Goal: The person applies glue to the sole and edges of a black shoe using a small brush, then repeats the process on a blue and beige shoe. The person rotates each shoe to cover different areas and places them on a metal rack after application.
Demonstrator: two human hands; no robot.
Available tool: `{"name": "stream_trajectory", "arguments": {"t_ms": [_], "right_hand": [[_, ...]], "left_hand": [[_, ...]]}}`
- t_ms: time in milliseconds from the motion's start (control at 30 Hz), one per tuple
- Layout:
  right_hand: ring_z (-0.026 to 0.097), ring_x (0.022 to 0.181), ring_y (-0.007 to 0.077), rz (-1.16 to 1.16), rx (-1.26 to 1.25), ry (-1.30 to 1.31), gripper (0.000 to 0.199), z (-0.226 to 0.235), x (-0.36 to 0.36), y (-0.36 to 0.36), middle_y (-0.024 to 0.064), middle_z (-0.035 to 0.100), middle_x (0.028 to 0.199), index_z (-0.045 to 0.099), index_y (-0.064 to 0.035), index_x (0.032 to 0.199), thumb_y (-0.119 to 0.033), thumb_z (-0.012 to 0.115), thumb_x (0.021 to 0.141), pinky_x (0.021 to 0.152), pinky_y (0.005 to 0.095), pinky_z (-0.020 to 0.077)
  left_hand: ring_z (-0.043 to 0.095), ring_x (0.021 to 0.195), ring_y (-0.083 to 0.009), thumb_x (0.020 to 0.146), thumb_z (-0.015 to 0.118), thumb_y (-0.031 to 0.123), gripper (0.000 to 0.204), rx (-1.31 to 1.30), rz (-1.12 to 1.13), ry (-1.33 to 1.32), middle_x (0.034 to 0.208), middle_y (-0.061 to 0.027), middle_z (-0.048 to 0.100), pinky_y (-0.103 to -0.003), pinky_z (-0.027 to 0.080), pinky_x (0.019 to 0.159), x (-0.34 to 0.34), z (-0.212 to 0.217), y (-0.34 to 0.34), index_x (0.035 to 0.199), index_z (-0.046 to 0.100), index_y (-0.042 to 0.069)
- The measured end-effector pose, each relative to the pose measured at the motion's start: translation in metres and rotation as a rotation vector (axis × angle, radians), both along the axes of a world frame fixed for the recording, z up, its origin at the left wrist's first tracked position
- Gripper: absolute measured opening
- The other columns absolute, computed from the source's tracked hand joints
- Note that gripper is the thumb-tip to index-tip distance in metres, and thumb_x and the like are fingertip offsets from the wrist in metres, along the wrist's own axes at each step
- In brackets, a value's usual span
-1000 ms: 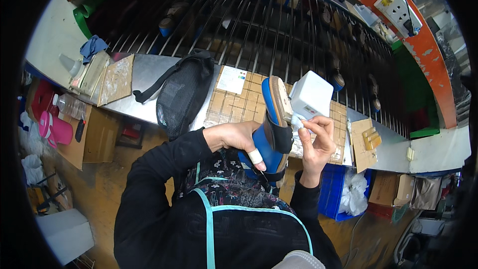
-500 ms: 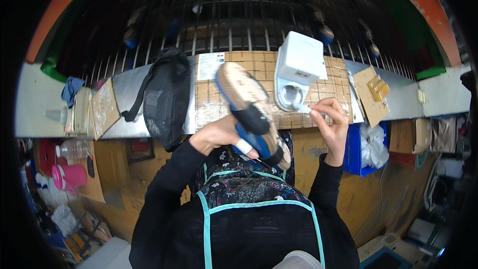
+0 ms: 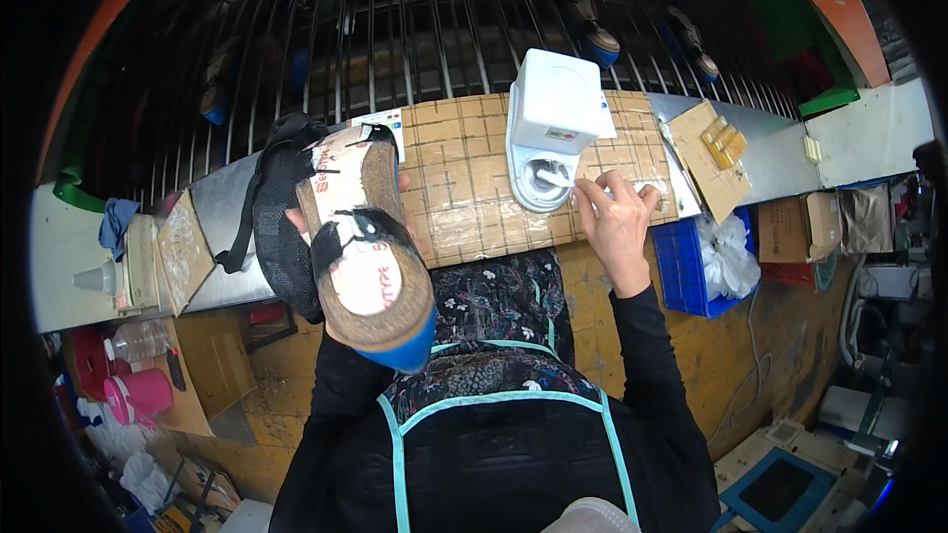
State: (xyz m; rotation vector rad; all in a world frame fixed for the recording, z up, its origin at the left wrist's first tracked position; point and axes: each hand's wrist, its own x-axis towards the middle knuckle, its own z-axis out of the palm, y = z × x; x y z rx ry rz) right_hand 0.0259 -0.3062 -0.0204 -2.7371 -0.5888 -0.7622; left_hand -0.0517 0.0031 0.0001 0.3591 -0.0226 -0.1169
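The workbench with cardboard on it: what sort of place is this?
Probably a shoe workshop: a blue shoe with a brown sole is being held, and more blue shoes show among the dark metal bars beyond the cardboard-covered workbench.

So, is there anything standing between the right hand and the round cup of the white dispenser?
Nothing visible does: the right hand is beside the round cup, and the small white tool it holds reaches over its rim.

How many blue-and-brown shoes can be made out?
4: one shoe in the left hand; three shoes on the dark rack of metal bars, one toward its left, one right of centre, one further right. The bars may hide more.
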Motion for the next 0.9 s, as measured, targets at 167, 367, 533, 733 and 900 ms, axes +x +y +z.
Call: {"name": "stream_trajectory", "arguments": {"t_ms": [167,367,533,733,900], "right_hand": [[0.055,0.06,0.0268,-0.076,0.196,0.361,0.014,0.005,0.003,-0.013,0.0066,0.059,0.07,0.073,-0.0088,0.08,-0.022,0.069,0.084,0.074,0.0391,0.0314],[0.061,0.076,0.0091,0.082,0.804,0.926,0.02,0.012,0.003,-0.011,0.0091,0.07,0.085,0.074,-0.002,0.089,-0.022,0.072,0.086,0.06,0.0266,0.0425],[0.06,0.074,0.0152,0.241,0.672,0.291,0.016,0.044,-0.022,0.032,0.004,0.067,0.08,0.076,-0.0069,0.092,-0.012,0.078,0.076,0.071,0.029,0.0387],[0.056,0.066,0.0098,0.346,0.806,0.234,0.021,0.067,-0.042,0.077,0.0028,0.062,0.088,0.077,-0.0094,0.095,-0.01,0.079,0.074,0.078,0.0269,0.0347],[0.055,0.065,0.0087,0.35,0.888,0.313,0.02,0.063,-0.042,0.095,0.0034,0.058,0.091,0.076,-0.0077,0.097,-0.009,0.078,0.077,0.079,0.0255,0.0353]], "left_hand": [[0.059,0.061,-0.0338,0.07,0.036,0.093,0.123,0.014,-0.138,0.04,0.096,-0.0231,0.058,-0.044,0.047,0.086,0.006,-0.003,0.007,0.146,0.025,-0.004],[0.064,0.091,-0.0281,0.08,0.042,0.083,0.102,0.425,0.182,0.338,0.112,-0.0186,0.06,-0.037,0.056,0.079,-0.001,-0.005,-0.025,0.139,0.037,0.0],[0.06,0.108,-0.0187,0.089,0.05,0.068,0.081,0.68,0.05,0.126,0.121,-0.012,0.059,-0.034,0.05,0.094,0.005,-0.011,-0.037,0.132,0.047,0.0],[0.056,0.112,-0.0185,0.084,0.059,0.067,0.088,0.843,0.086,-0.043,0.122,-0.0131,0.058,-0.03,0.042,0.097,0.004,-0.003,-0.031,0.131,0.048,-0.006],[0.063,0.099,-0.0174,0.075,0.061,0.076,0.095,0.994,0.15,-0.019,0.11,-0.0128,0.063,-0.03,0.051,0.087,-0.007,0.007,-0.028,0.122,0.053,-0.005]]}}
